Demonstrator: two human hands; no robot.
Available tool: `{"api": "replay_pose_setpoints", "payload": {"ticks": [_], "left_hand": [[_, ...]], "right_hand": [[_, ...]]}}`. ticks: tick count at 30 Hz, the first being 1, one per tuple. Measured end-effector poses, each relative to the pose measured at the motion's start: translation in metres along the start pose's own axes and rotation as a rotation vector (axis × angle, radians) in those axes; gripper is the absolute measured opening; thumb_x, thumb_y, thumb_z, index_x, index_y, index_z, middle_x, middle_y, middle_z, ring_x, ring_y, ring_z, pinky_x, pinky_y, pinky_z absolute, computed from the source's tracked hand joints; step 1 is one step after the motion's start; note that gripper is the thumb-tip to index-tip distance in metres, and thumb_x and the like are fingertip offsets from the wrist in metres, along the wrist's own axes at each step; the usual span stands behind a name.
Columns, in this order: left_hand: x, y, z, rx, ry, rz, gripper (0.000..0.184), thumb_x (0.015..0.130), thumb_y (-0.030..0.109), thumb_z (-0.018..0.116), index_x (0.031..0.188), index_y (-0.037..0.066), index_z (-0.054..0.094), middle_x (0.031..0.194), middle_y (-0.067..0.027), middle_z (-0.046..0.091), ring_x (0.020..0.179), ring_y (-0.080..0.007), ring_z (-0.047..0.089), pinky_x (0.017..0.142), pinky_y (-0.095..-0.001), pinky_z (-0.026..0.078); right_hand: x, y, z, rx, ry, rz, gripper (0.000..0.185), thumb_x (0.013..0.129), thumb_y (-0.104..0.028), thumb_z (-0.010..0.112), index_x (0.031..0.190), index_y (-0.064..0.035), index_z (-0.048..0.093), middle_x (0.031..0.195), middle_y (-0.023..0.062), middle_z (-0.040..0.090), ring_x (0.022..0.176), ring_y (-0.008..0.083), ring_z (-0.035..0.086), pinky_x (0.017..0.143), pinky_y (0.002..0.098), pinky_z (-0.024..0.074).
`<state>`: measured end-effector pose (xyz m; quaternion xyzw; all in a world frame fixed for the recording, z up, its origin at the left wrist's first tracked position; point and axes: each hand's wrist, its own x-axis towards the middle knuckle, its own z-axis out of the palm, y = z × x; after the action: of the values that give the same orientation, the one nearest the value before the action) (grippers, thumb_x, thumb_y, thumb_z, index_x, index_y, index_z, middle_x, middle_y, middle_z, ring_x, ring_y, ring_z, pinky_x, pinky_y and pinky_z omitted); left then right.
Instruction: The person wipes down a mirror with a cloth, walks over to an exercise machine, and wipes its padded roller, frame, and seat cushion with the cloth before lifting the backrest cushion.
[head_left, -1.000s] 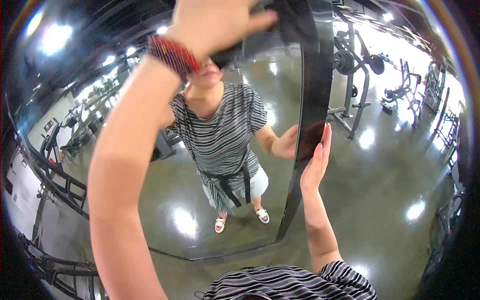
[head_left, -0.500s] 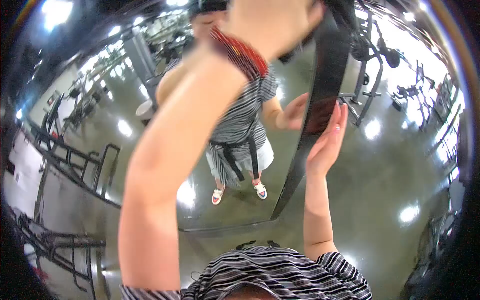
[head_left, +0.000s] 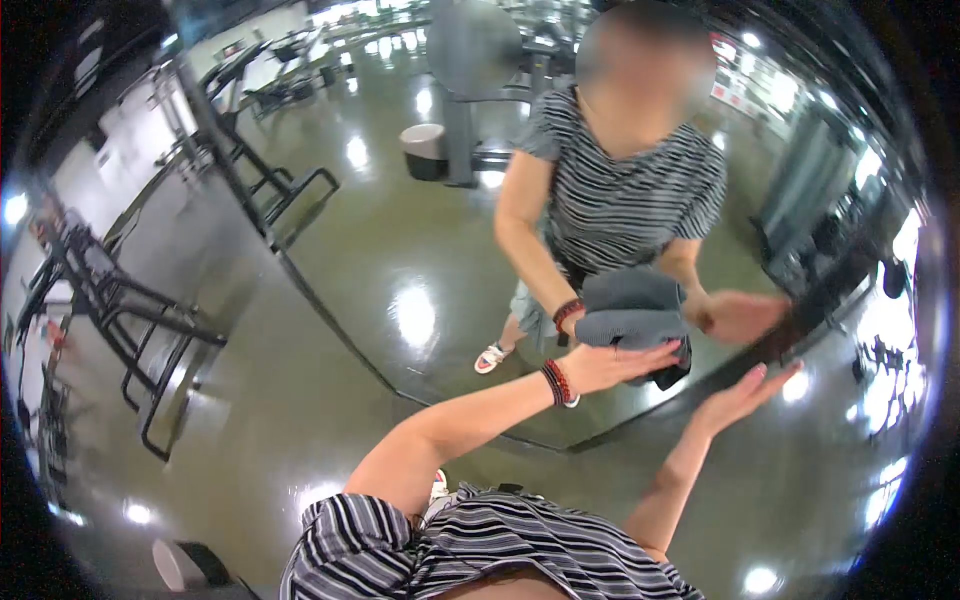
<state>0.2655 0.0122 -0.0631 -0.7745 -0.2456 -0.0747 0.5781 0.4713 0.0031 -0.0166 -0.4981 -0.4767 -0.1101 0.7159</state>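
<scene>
One change: the left hand (head_left: 612, 368) has dropped, its fingers clasping a gray cloth (head_left: 628, 328) apparently against the mirror (head_left: 420, 310) just beyond, so work seems shifted to lower glass, while the right hand (head_left: 735, 400), right of that grip, stays unclosed beside the frame (head_left: 735, 367).

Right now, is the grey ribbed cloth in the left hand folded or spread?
Folded or bunched, not spread: the grey ribbed cloth forms a thick, rounded pad along the left hand.

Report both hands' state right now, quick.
Left hand: holding grey cloth at the mirror.
Right hand: open, fingers extended, nothing visible in it, beside the mirror's edge; contact can't be told.
</scene>
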Motion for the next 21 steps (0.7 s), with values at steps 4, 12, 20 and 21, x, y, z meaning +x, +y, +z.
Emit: {"api": "replay_pose_setpoints", "payload": {"ticks": [4, 12, 20, 21], "left_hand": [[-0.037, 0.017, 0.011, -0.186, -0.041, -0.277, 0.063, 0.086, 0.03, 0.046, 0.145, 0.019, 0.029, 0.151, -0.001, 0.029, 0.138, -0.0165, 0.029, 0.106, -0.0384, 0.036], [-0.142, 0.026, 0.053, -0.233, 0.067, -0.96, 0.063, 0.065, 0.061, 0.07, 0.123, 0.038, 0.055, 0.148, -0.0077, 0.029, 0.139, -0.038, 0.011, 0.099, -0.0732, 0.014], [-0.236, -0.038, 0.055, -0.255, 0.198, -1.843, 0.079, 0.077, 0.032, 0.07, 0.142, 0.004, 0.034, 0.154, -0.0231, 0.014, 0.141, -0.0462, 0.006, 0.113, -0.058, 0.011], [-0.248, -0.042, 0.06, -0.18, 0.24, -1.895, 0.072, 0.084, 0.028, 0.063, 0.143, 0.003, 0.032, 0.154, -0.0218, 0.016, 0.142, -0.0427, 0.007, 0.114, -0.0531, 0.01]], "right_hand": [[0.002, 0.041, 0.009, -0.006, -0.032, -0.006, 0.066, 0.1, -0.035, 0.04, 0.145, 0.0079, 0.02, 0.151, 0.026, 0.021, 0.139, 0.0343, 0.024, 0.114, 0.0418, 0.0174], [0.011, 0.065, 0.023, 0.148, 0.142, 0.079, 0.063, 0.098, -0.034, 0.042, 0.145, 0.0054, 0.025, 0.146, 0.0262, 0.03, 0.133, 0.0345, 0.036, 0.111, 0.0429, 0.0275], [0.023, 0.109, 0.01, 0.061, 0.206, -0.041, 0.062, 0.098, -0.039, 0.044, 0.141, 0.004, 0.033, 0.141, 0.0244, 0.039, 0.126, 0.0357, 0.042, 0.106, 0.0453, 0.0335], [0.024, 0.115, 0.007, 0.04, 0.211, -0.065, 0.062, 0.098, -0.04, 0.044, 0.141, 0.0035, 0.033, 0.141, 0.0235, 0.039, 0.126, 0.0356, 0.043, 0.106, 0.0453, 0.0338]]}}
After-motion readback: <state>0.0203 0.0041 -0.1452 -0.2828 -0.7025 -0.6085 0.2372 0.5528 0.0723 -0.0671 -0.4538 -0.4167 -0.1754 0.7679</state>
